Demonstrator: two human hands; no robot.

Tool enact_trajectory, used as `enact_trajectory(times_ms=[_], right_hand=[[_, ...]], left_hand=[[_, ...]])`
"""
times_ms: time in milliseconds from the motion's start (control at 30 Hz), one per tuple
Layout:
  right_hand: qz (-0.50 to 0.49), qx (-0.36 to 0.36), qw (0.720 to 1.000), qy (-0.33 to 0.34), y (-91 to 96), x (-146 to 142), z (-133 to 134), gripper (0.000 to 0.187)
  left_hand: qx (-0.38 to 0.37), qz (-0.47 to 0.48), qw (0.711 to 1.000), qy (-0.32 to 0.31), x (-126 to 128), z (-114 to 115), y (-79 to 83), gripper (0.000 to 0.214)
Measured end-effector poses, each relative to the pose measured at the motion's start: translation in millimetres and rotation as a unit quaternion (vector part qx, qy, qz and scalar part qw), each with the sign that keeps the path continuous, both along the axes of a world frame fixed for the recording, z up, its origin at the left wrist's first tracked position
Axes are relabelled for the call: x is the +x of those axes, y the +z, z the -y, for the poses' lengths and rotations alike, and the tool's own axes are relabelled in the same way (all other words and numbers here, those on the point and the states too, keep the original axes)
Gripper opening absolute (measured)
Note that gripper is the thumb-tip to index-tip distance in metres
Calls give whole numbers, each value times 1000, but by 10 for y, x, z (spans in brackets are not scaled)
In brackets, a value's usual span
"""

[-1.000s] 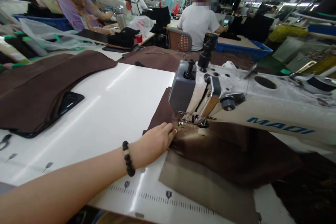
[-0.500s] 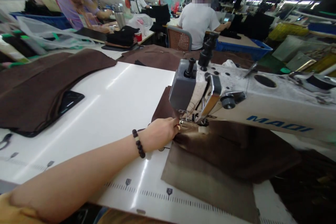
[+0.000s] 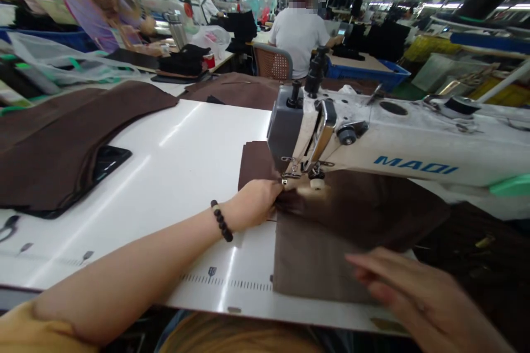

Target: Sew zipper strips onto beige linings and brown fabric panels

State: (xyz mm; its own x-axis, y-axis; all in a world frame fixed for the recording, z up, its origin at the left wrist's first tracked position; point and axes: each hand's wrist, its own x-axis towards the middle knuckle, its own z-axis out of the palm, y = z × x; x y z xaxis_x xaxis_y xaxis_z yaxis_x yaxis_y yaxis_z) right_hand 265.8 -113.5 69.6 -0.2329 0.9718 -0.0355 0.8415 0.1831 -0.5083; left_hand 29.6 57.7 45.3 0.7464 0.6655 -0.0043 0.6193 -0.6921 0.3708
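My left hand (image 3: 255,203), with a dark bead bracelet (image 3: 221,220) on the wrist, rests on the brown fabric piece (image 3: 351,220) right beside the presser foot (image 3: 295,175) of the white sewing machine (image 3: 397,143). Its fingers are curled and pressed onto the cloth edge. My right hand (image 3: 409,292) hovers low at the near right, fingers stretched toward the fabric's front edge over the lighter underside (image 3: 310,259). The fabric lies under the machine head and drapes off to the right.
A pile of brown cloth (image 3: 62,138) covers a black tablet (image 3: 105,160) at the left of the white table (image 3: 174,165). A ruler scale (image 3: 232,281) runs along the near edge. A seated person in a white shirt (image 3: 300,38) and other workers are behind.
My right hand has come into view at the lower right, reaching to the fabric. The fabric's near edge now lies squarer to the table edge. My left hand stays by the presser foot.
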Motion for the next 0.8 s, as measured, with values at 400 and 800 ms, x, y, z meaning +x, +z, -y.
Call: enact_trajectory(times_ms=[400,800], right_hand=[[-162,-324,932,-15,-236,-672,-922,71],[-184,-300,933,-77,-287,-744,-819,72]], left_hand=[[-122,119,982,79,56,-268,-60,15],[-148,168,973,63,55,-242,-77,16]])
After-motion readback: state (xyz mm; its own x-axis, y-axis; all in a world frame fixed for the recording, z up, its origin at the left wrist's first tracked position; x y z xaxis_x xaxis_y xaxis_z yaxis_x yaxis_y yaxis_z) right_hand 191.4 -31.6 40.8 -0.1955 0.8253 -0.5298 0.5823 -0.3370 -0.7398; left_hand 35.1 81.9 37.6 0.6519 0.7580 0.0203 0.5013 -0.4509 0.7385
